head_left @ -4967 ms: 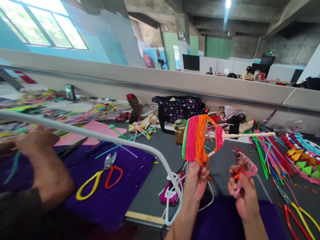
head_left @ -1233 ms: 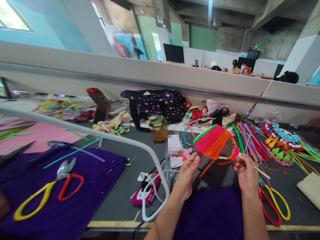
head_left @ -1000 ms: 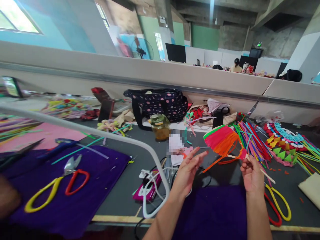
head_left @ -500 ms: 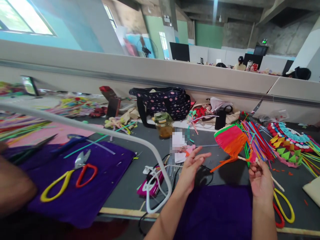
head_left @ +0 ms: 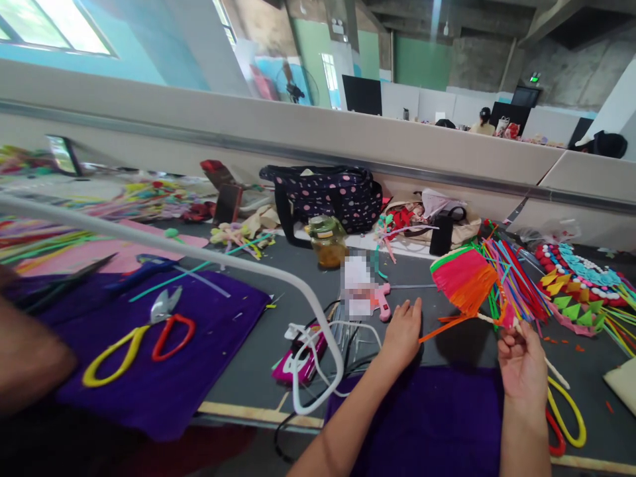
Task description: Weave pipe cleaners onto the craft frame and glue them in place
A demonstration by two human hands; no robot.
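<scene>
Right hand [head_left: 521, 361] clamped on pipe-cleaner fan [head_left: 464, 278] | left hand [head_left: 405, 331] open, lowered toward pink glue gun [head_left: 381, 301] | gluing step judged pending; a firm grasp is called for.

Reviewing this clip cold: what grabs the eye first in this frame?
The pink-and-orange pipe-cleaner fan, held up on its white stick by the right hand at right. Next, the left hand reaching flat over the grey table toward the pink glue gun, and the yellow-and-red scissors on purple cloth at left.

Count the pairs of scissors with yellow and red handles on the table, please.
2. One pair lies on the purple cloth at the left. The other lies at the right edge, partly hidden behind the right hand. More may be hidden in the clutter.
</scene>
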